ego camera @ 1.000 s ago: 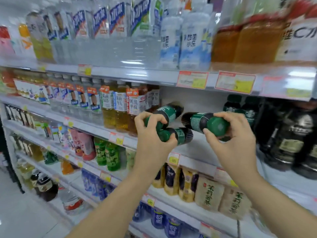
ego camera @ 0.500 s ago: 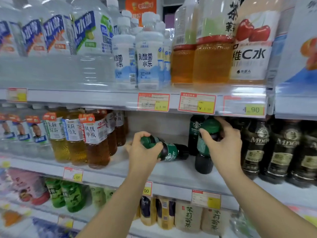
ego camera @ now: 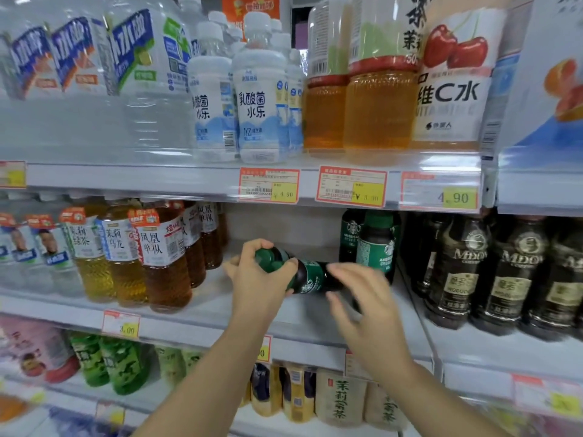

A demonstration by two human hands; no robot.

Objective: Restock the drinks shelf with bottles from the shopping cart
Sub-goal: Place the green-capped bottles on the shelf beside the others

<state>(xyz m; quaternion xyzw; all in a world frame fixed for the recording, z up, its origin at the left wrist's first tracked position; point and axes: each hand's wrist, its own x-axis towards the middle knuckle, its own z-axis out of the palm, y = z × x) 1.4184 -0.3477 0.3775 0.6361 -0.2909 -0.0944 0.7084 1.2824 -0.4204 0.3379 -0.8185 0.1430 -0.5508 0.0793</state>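
Head view faces a shop's drinks shelving, white metal shelves with red-and-yellow price tags [ego camera: 268,185] clipped along their front edges. On the middle shelf [ego camera: 205,305] a bare gap opens between amber tea bottles [ego camera: 164,253] on the left and two upright green-labelled coffee bottles [ego camera: 375,244] on the right; dark coffee bottles [ego camera: 457,272] fill the next bay beyond a divider. The left hand [ego camera: 262,279] is wrapped around the capped ends of green-capped bottles [ego camera: 307,275], held lying sideways in that gap just above the shelf surface; how many it holds cannot be told for sure. The right hand [ego camera: 362,304], blurred, hangs with fingers spread just beside the bottles' far end, gripping nothing. The upper shelf carries large water bottles [ego camera: 142,74], white milky drinks [ego camera: 255,99] and amber juice [ego camera: 378,105]. Lower shelves hold green bottles [ego camera: 123,364] and tan tea pouches [ego camera: 340,402]. The shopping cart is out of sight.
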